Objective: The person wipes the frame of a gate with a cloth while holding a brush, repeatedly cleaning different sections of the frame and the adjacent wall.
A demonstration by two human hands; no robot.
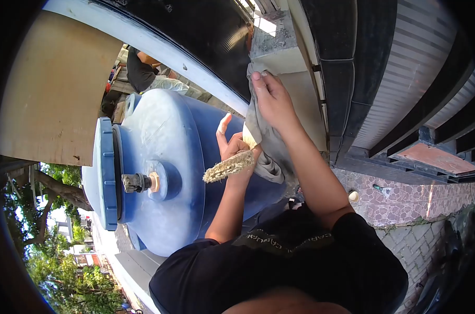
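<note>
My left hand (237, 148) is wrapped round the pale handle of a brush (229, 166), whose worn, matted bristles point down and to the left. Its index finger sticks out away from the grip. A crumpled grey cloth (270, 148) hangs beside this hand, running from my right hand down past my left wrist. My right hand (273, 99) pinches the upper end of the cloth between thumb and fingers, close against a pale concrete post (295, 86). Just left of both hands stands a big blue water tank (167, 131).
The tank has a ribbed lid (106, 172) and a dark pipe fitting (136, 182). A tan board (54, 89) leans at left. Another person (140, 70) in dark clothes is behind the tank. Black beams (373, 57) and paving (405, 201) lie at right.
</note>
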